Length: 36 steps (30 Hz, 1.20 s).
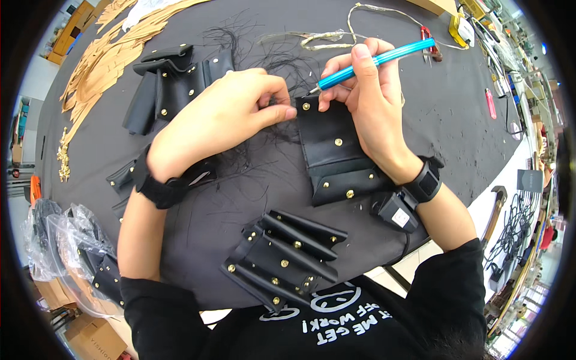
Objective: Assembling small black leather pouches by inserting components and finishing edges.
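My right hand (378,105) is closed around a turquoise pen-like tool (384,57). Its thin dark tip is at the top edge of a black leather pouch piece (327,129) with brass-coloured snaps. The lower fingers of that hand come close to the piece's top edge, and the palm is beside its right side. My left hand (231,105) has curled fingers, with the thumb tip at the piece's upper left corner. Whatever those fingers pinch is too small or hidden to make out. Loose black threads (282,66) lie behind and between the hands.
Similar black leather pieces lie beyond my left arm (174,90) and near my body (282,258). Tan strips (108,60) and brass-coloured bits (63,156) are at left. A black device (395,213) sits by my right wrist. Red-handled snips (425,45) and a yellow tape measure (461,30) lie far right.
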Available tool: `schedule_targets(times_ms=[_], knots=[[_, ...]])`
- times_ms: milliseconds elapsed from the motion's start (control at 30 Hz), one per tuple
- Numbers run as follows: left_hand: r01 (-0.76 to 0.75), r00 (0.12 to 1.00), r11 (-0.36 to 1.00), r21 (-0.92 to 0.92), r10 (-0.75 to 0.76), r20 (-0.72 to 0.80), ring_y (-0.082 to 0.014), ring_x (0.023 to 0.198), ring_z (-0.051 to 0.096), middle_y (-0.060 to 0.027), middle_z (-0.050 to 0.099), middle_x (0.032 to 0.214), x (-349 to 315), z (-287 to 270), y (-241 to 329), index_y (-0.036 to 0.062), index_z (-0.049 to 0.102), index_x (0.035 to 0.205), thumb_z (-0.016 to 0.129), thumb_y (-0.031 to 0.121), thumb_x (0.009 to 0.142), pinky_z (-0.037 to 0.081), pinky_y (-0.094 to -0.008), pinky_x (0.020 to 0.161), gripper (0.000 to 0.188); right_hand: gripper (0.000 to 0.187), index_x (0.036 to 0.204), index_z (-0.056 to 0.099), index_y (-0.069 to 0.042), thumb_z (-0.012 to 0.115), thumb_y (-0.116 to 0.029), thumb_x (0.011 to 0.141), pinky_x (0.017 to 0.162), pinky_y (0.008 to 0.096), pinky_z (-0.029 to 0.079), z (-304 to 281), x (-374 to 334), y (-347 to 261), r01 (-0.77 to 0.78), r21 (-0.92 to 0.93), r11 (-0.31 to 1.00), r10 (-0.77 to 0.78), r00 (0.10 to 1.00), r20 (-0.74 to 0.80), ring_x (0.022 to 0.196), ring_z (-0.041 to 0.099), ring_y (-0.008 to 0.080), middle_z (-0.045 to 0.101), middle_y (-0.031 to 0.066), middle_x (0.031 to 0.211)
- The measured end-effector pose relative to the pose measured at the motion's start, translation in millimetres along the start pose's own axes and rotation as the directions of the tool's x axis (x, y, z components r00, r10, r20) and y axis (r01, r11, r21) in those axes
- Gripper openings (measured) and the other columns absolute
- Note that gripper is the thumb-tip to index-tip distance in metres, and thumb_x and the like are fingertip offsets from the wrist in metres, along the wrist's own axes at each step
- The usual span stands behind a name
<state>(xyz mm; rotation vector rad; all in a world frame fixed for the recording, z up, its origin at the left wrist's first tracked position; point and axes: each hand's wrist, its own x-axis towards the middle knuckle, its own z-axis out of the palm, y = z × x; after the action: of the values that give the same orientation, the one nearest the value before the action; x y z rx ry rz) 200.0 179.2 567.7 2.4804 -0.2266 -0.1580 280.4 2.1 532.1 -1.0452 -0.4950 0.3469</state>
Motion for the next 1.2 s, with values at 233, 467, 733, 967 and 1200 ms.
schedule_targets(times_ms=[233, 467, 733, 967, 1200], knots=[[0.077, 0.993, 0.978, -0.195, -0.093, -0.072, -0.005, 0.062, 0.033, 0.0044, 0.032, 0.069, 5, -1, -9, 0.005, 0.06, 0.092, 0.066, 0.014, 0.083, 0.03, -0.021, 0.055, 0.014, 0.022, 0.101, 0.029, -0.007, 0.047, -0.021, 0.097, 0.054, 0.0234, 0.049, 2, -1, 6, 0.076, -0.151, 0.986, -0.083, 0.996, -0.041, 0.059, 0.055, 0.0114, 0.055, 0.0101, 0.078], [0.092, 0.993, 0.982, -0.163, -0.102, -0.057, -0.0019, 0.063, 0.038, 0.0054, 0.048, 0.069, 11, -3, -19, 0.0018, 0.06, 0.087, 0.061, 0.01, 0.087, 0.031, -0.0184, 0.055, 0.009, 0.019, 0.107, 0.028, -0.01, 0.041, -0.023, 0.1, 0.063, 0.0321, 0.053, -7, -1, 10, 0.085, -0.34, 0.936, -0.052, 0.993, 0.106, 0.069, 0.059, 0.0196, 0.056, 0.0168, 0.087], [0.104, 0.994, 0.978, -0.181, -0.107, -0.011, -0.0006, 0.064, 0.039, 0.0058, 0.049, 0.07, 15, 0, -24, 0.0006, 0.056, 0.084, 0.054, 0.01, 0.089, 0.032, -0.0171, 0.058, 0.01, 0.021, 0.105, 0.031, -0.01, 0.041, -0.028, 0.1, 0.058, 0.03, 0.051, -6, 0, 11, 0.093, -0.423, 0.901, -0.062, 0.994, 0.087, 0.062, 0.057, 0.0182, 0.056, 0.0151, 0.083], [0.07, 0.995, 0.967, -0.246, -0.084, -0.049, -0.0016, 0.068, 0.039, 0.005, 0.045, 0.074, 8, 8, -34, 0.0014, 0.051, 0.086, 0.049, 0.011, 0.09, 0.033, -0.0173, 0.062, 0.01, 0.02, 0.104, 0.032, -0.01, 0.04, -0.027, 0.1, 0.057, 0.0298, 0.05, -1, -3, 12, 0.082, -0.431, 0.899, -0.041, 0.994, 0.102, 0.06, 0.057, 0.0182, 0.056, 0.015, 0.081], [0.006, 0.996, 0.952, -0.307, -0.033, -0.083, -0.0021, 0.075, 0.042, 0.0046, 0.048, 0.08, 11, 8, -19, 0.0028, 0.052, 0.088, 0.05, 0.015, 0.092, 0.036, -0.0173, 0.07, 0.013, 0.019, 0.103, 0.032, -0.01, 0.039, -0.026, 0.1, 0.056, 0.0297, 0.05, -3, -5, 16, 0.064, -0.446, 0.893, -0.024, 0.995, 0.096, 0.059, 0.056, 0.0182, 0.055, 0.0148, 0.08]])
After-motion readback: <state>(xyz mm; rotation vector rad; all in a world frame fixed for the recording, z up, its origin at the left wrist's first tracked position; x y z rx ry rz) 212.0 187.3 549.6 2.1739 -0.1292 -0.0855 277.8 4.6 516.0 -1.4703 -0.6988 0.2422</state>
